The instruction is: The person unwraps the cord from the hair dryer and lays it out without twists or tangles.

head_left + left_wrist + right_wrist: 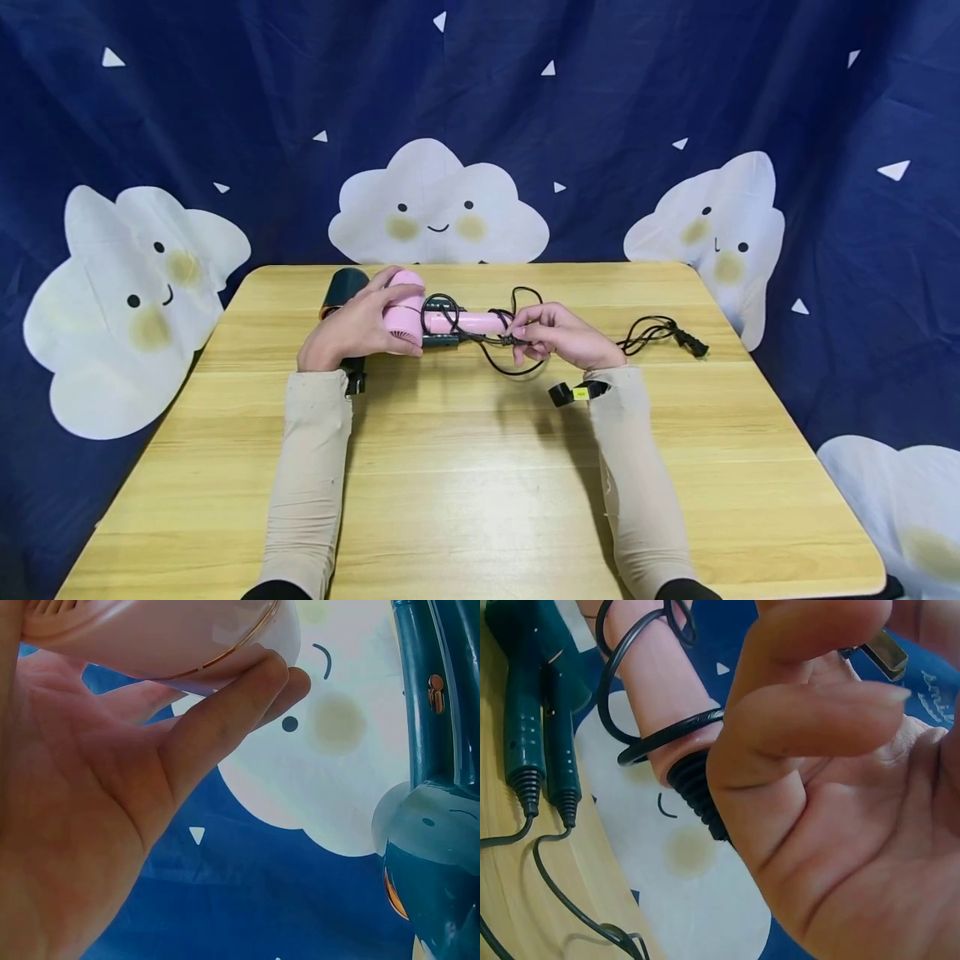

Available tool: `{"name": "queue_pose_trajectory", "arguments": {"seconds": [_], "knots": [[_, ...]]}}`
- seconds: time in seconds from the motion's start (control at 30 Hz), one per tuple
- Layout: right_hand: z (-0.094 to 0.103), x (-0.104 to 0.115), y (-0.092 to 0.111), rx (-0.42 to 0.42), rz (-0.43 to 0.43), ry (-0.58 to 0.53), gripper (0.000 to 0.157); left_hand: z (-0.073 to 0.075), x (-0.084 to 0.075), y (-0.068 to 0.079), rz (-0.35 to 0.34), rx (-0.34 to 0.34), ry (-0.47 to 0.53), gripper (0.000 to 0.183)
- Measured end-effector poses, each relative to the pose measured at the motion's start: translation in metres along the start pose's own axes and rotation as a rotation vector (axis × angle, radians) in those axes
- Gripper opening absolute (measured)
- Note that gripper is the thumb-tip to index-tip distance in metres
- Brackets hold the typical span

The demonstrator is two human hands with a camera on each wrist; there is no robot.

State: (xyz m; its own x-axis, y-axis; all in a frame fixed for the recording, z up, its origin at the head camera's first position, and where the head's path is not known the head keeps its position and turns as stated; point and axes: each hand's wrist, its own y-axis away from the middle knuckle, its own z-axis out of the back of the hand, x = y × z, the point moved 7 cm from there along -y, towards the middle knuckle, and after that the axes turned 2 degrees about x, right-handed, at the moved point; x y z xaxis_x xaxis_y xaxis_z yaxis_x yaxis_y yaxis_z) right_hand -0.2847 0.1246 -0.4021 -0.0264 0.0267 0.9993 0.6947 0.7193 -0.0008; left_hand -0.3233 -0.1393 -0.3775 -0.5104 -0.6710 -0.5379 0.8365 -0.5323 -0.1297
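Observation:
In the head view a pink hair dryer (405, 321) is held up sideways over the far part of the table. My left hand (356, 325) grips its round head, the fingers over the top and the thumb underneath. Black cord (495, 340) loops round the pink handle (472, 322). At the handle's end my right hand (566, 333) pinches the cord between thumb and fingers. The right wrist view shows a cord loop (671, 735) near the handle's base and a small metal piece (887, 658) by the fingers, possibly a plug prong.
Two dark green hair dryers (525, 712) (561, 742) lie on the wooden table (465, 467), partly behind the pink one. A cord with a black plug (692, 343) rests at the right. Behind the table hangs a blue cloud-print curtain (600, 108).

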Motion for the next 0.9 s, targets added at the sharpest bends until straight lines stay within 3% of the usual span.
{"name": "queue_pose_trajectory", "arguments": {"seconds": [0.9], "knots": [[0.007, -0.018, -0.002, 0.005, -0.111, 0.066, 0.024, 0.003, 0.003, 0.001, 0.014, -0.014, -0.010, 0.090]]}}
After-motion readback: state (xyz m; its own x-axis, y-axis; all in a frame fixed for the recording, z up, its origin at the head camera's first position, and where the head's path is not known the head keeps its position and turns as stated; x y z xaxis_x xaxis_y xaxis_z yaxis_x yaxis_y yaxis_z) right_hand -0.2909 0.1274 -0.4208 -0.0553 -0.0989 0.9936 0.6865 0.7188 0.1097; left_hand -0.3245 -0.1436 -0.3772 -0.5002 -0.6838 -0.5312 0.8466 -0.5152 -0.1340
